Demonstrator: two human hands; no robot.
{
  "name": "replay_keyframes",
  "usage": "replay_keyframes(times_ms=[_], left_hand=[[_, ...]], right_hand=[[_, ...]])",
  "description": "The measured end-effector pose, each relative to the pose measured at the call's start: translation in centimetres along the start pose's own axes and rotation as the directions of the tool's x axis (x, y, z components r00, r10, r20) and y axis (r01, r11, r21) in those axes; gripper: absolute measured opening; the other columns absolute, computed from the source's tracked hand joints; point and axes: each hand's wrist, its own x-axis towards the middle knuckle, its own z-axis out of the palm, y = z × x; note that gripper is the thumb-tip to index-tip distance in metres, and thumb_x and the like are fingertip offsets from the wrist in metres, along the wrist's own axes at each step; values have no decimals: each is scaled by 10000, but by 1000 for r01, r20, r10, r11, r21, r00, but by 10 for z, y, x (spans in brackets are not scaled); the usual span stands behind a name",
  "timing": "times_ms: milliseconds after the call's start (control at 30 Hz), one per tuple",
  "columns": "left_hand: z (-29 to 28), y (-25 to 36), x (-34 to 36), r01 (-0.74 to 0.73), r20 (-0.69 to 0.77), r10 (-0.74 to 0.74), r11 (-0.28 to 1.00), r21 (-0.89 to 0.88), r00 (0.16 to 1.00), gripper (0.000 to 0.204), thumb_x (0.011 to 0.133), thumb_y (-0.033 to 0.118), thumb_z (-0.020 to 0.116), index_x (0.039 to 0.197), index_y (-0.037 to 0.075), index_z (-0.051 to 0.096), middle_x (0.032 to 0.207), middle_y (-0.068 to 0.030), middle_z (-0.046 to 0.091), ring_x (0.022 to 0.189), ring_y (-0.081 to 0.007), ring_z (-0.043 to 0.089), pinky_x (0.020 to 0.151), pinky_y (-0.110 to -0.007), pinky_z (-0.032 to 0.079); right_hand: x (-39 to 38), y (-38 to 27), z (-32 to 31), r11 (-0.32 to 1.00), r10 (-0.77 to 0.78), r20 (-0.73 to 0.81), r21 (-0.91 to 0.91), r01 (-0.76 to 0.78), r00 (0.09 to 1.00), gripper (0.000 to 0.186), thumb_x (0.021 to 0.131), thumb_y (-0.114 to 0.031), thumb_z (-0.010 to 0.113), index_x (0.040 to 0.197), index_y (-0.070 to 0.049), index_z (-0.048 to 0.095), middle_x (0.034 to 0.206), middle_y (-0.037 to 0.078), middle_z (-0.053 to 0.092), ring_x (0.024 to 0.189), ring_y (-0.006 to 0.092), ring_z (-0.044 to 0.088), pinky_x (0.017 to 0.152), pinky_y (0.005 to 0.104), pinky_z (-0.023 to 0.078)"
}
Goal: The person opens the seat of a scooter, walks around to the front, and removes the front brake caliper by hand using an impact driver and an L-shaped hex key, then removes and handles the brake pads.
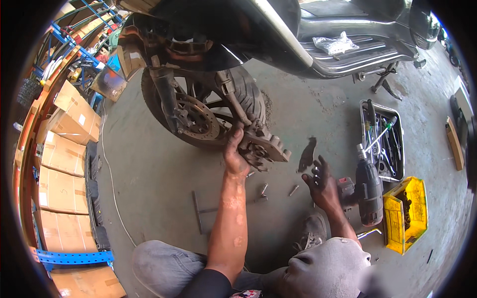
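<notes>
My left hand (pixel 234 155) is closed around a dirty brake caliper (pixel 268 149), holding it just right of the fork leg of a scooter's front wheel (pixel 247 89). The caliper sits clear of the brake disc (pixel 214 121) and appears tilted. Over the floor to its right, my right hand (pixel 322 186) has its darkened fingers apart, with nothing visible in them. A bolt (pixel 294 190) lies between my hands, and another short metal piece (pixel 264 188) rests nearer my left forearm. A T-handle wrench (pixel 197 213) lies partly behind that forearm.
To my right are a cordless impact wrench (pixel 368 193), a metal tray (pixel 403 149) of wrenches, and a yellow bin (pixel 421 203) of small dark parts. The scooter's body (pixel 278 35) overhangs the far side. Cardboard boxes (pixel 63 188) line the left; a cable (pixel 110 174) crosses the floor.
</notes>
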Motion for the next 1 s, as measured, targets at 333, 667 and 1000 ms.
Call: replay_keyframes(times_ms=[333, 667, 1000], left_hand=[[-22, 31, 17, 179, 184, -208, 970, 161, 961, 556, 725, 332, 734, 1123, -11, 552, 1023, -100, 625, 930, -193, 624, 825, -304, 508], [-13, 18, 15, 78, 75, -77, 997, -5, 994, 482, 638, 343, 767, 898, 39, 499, 757, -36, 512, 724, -129, 543, 610, -251, 470], [-53, 10, 0, 162, 30, -161, 984, -78, 987, 576, 823, 430, 612, 1238, 40, 522, 1018, -104, 643, 893, -213, 632, 762, -320, 532]], right_hand=[[69, -130, 24, 946, -297, 368, -10, 323, 881, 562, 859, -397, 632, 1175, 58, 537, 827, 261, 632, 780, 379, 641, 711, 425, 495], [59, -114, 59, 876, -457, 139, -101, 471, 879, 411, 808, -281, 683, 1052, 46, 632, 713, 204, 638, 693, 359, 630, 628, 418, 506], [58, -165, 21, 949, -121, 510, -193, 250, 852, 486, 796, -366, 725, 1138, -37, 617, 887, 247, 655, 901, 361, 658, 748, 430, 501]])
